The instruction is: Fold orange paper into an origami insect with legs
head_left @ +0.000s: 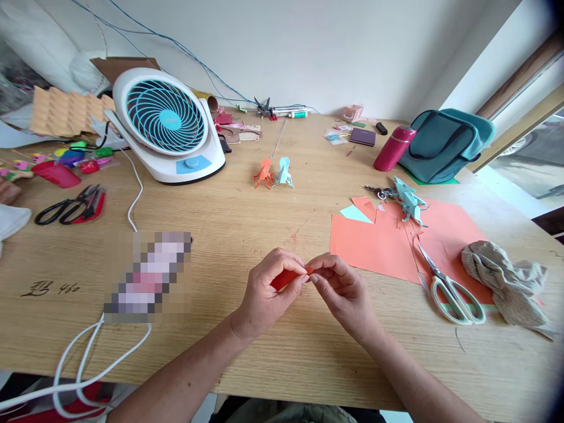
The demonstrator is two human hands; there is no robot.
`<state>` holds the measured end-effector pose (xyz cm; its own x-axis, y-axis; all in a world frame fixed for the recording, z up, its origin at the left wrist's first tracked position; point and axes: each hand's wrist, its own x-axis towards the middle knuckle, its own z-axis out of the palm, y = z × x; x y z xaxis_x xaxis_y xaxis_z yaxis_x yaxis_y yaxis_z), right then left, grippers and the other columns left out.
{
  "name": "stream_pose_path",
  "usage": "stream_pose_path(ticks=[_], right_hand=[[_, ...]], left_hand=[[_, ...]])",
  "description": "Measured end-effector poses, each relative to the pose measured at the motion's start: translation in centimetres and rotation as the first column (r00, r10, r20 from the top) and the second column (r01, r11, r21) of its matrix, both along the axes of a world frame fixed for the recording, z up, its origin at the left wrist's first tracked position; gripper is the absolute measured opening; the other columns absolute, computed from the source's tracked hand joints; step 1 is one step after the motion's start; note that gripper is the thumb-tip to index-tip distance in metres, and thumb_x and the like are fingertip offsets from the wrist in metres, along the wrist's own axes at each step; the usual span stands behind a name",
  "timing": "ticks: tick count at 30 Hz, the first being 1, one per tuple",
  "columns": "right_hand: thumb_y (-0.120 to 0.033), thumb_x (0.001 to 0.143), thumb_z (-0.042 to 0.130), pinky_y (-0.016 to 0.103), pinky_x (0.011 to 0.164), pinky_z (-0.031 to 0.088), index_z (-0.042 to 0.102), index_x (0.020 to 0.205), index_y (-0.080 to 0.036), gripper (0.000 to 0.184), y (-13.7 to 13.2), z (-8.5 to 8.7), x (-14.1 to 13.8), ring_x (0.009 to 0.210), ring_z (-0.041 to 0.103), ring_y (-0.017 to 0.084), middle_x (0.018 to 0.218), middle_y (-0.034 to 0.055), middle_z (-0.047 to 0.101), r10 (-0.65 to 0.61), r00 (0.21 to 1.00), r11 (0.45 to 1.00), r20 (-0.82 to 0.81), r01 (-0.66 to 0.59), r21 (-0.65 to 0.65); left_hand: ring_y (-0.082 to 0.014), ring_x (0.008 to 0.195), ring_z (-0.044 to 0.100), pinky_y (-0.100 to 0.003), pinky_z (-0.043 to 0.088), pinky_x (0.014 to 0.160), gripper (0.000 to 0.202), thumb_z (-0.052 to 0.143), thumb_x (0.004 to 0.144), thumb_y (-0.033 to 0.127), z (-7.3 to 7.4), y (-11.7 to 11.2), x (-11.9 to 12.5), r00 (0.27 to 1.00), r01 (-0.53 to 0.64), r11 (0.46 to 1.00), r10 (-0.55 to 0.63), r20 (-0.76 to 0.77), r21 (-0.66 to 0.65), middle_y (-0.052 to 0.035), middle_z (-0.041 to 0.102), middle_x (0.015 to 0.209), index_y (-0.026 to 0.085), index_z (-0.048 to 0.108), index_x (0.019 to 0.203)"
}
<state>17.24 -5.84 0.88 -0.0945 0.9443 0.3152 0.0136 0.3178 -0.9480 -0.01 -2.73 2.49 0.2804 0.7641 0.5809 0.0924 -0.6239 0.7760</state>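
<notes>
A small piece of folded orange paper (284,278) is pinched between my two hands above the front middle of the table. My left hand (274,288) is closed round most of it, thumb and forefinger meeting at its tip. With thumb and fingertips, my right hand (341,291) grips the pointed end. Much of the paper is hidden by the fingers. Farther back stand an orange folded paper figure (264,172) and a light blue folded paper figure (284,172), side by side. Several blue paper figures in a cluster (409,200) lie on the right.
Orange paper sheets (374,244), scissors (453,294) and a crumpled grey cloth (502,282) lie at the right. A pink bottle (394,148) stands beside a teal bag (445,144). At the left are a fan (170,129), shears (73,205), and a blurred phone (147,276) with white cables (88,376).
</notes>
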Motion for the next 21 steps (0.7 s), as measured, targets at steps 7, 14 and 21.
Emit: stream_pose_path(ticks=[7, 14, 21], right_hand=[[-0.030, 0.099, 0.064, 0.030, 0.076, 0.054, 0.067, 0.101, -0.025, 0.007, 0.07, 0.05, 0.02, 0.085, 0.065, 0.016, 0.091, 0.0031, 0.068, -0.005, 1.000, 1.000, 0.002, 0.005, -0.020], [-0.029, 0.099, 0.063, 0.030, 0.075, 0.053, 0.068, 0.100, -0.026, 0.006, 0.16, 0.05, 0.00, 0.085, 0.063, 0.016, 0.091, 0.0029, 0.066, -0.008, 1.000, 1.000, 0.003, 0.008, -0.012], [-0.031, 0.098, 0.065, 0.030, 0.072, 0.051, 0.068, 0.097, -0.025, 0.006, 0.16, -0.16, 0.12, 0.081, 0.061, 0.016, 0.088, 0.0025, 0.064, -0.033, 0.999, 0.999, 0.025, 0.033, -0.009]], left_hand=[[-0.0143, 0.085, 0.067, -0.027, 0.054, 0.079, 0.015, 0.067, 0.090, 0.006, 0.28, -0.09, 0.05, 0.999, -0.024, 0.994, 0.027, -0.031, 0.107, -0.0026, 0.070, 0.088, 0.021, 0.068, 0.093], [-0.0149, 0.084, 0.067, -0.027, 0.055, 0.077, 0.017, 0.065, 0.091, 0.006, 0.14, -0.04, 0.09, 0.999, -0.017, 0.994, 0.020, -0.027, 0.104, -0.0026, 0.070, 0.088, 0.022, 0.069, 0.095], [-0.0139, 0.080, 0.065, -0.026, 0.053, 0.075, 0.016, 0.066, 0.089, 0.007, 0.00, -0.28, 0.11, 0.996, -0.068, 0.997, 0.070, -0.061, 0.037, -0.0010, 0.068, 0.085, 0.022, 0.066, 0.095]])
